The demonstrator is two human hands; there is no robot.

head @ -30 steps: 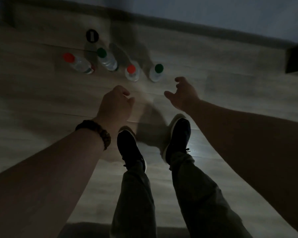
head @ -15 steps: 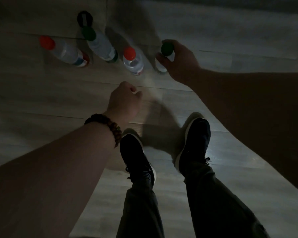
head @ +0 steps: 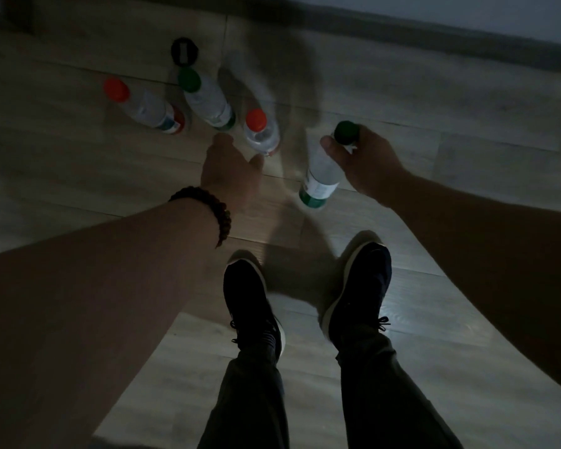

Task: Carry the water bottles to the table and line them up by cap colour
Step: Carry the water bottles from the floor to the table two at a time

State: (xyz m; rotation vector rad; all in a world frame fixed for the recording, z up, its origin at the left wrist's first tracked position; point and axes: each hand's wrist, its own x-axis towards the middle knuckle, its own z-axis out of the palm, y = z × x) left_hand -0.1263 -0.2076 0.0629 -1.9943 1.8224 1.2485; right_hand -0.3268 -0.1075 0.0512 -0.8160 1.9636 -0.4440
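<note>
A single wide-angle camera on the person's head looks forward and steeply down at the wooden floor (head: 467, 102). The forearms (head: 110, 286) enter from the lower corners and the shoes (head: 246, 303) sit close below the lens, the bottles (head: 208, 98) lie farther ahead, and the wall (head: 434, 8) edges the top.

Dim and grainy, perhaps lit from behind; soft shadows, curved edges.
</note>
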